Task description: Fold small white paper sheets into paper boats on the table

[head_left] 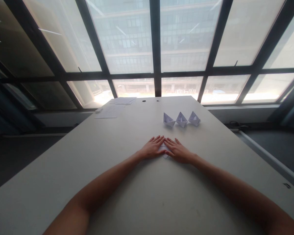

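A small folded piece of white paper (165, 156) lies flat on the white table (127, 189), mostly covered by my hands. My left hand (153, 148) presses on its left side, palm down with the fingers stretched out. On the right side rests my right hand (178, 150), also palm down and flat, its fingertips close to those of the left. Only a strip between the hands and a pointed lower corner of the paper show. Just beyond stand three folded paper boats (181, 120) in a row.
Flat white sheets of paper (106, 112) lie at the far left of the table, with more sheets (122, 101) behind them. Dark-framed windows (156, 49) rise past the far edge. A small dark hole (144, 101) sits near that edge, and dark curtains hang at both sides.
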Tool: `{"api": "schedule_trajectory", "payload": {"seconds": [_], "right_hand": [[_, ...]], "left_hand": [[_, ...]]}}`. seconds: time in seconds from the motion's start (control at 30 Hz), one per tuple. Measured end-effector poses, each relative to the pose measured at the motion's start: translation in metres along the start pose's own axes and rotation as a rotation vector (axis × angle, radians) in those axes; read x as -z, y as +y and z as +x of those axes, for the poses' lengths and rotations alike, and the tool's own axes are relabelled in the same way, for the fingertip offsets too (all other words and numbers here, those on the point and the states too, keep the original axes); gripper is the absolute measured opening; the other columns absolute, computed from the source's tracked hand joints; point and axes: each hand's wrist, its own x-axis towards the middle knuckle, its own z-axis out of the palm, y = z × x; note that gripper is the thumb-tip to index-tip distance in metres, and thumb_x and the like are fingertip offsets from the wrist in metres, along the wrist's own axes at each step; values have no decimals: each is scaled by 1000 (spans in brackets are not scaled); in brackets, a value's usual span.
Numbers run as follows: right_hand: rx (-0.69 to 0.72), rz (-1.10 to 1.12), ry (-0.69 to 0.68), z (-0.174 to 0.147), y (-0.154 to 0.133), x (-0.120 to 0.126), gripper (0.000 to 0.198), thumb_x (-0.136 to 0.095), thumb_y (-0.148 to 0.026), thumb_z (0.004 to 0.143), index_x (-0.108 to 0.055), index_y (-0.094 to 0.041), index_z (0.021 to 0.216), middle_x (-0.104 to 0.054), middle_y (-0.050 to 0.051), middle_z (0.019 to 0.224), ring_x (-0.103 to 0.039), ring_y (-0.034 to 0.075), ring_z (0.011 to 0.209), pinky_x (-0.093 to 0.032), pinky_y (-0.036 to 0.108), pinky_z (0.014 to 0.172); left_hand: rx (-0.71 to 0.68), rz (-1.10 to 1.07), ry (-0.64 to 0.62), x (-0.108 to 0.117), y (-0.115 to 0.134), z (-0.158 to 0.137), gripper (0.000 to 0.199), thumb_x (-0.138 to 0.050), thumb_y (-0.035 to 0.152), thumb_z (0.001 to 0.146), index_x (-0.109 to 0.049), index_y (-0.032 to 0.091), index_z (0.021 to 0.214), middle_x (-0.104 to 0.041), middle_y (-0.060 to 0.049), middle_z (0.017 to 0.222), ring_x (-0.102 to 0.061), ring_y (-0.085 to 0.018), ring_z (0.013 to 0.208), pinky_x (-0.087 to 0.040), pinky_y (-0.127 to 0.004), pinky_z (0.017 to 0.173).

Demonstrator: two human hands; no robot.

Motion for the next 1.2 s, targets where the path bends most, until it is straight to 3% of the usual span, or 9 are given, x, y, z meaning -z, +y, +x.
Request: {"api": "schedule_trajectory", "payload": {"seconds": [0.3, 0.43, 0.53, 0.83, 1.0, 1.2], "right_hand": [[54, 7, -38, -1, -1, 4, 64, -27, -54, 102, -16, -24, 157, -18, 9, 162, -14, 27, 150, -9, 57, 119], [8, -12, -22, 0, -2, 0, 68, -25, -57, 102, -16, -20, 158, -20, 11, 161, -15, 27, 150, -11, 57, 119], [-51, -28, -12, 1, -2, -3, 72, -24, -60, 100, -17, -16, 157, -20, 13, 161, -15, 28, 150, -11, 56, 119], [-88, -42, 9, 3, 1, -8, 75, -16, -62, 100, -21, -13, 157, -19, 15, 161, -15, 27, 150, -9, 55, 120], [-131, -130, 15, -2, -6, -6, 71, -25, -56, 101, -31, -9, 153, -29, 20, 157, -23, 30, 148, -8, 56, 119], [-257, -275, 44, -11, -21, -2, 72, -36, -52, 99, -46, 6, 141, -43, 32, 145, -36, 38, 141, -11, 53, 119]], "left_hand": [[37, 15, -17, -2, 0, -1, 79, -30, 66, 97, -20, 16, 157, -17, -14, 162, -13, -26, 151, -11, -44, 120], [47, 66, 34, -5, 3, -3, 64, -30, 50, 102, -25, 16, 156, -22, -14, 161, -14, -27, 151, -11, -50, 120], [-19, 114, 74, -5, 9, -5, 57, -30, 40, 103, -25, 18, 156, -25, -13, 161, -13, -26, 151, -5, -53, 120], [-12, 71, -20, -7, 12, -6, 65, -25, 50, 103, -18, 14, 157, -15, -15, 162, -8, -26, 151, -11, -48, 120], [42, 110, -53, -10, 11, -9, 63, -28, 40, 101, -21, 9, 156, -14, -19, 162, -9, -29, 151, -13, -50, 119], [169, 130, -72, -4, 16, -18, 69, -26, 47, 100, -28, 2, 152, -21, -25, 158, -15, -34, 150, -13, -54, 119]]}}
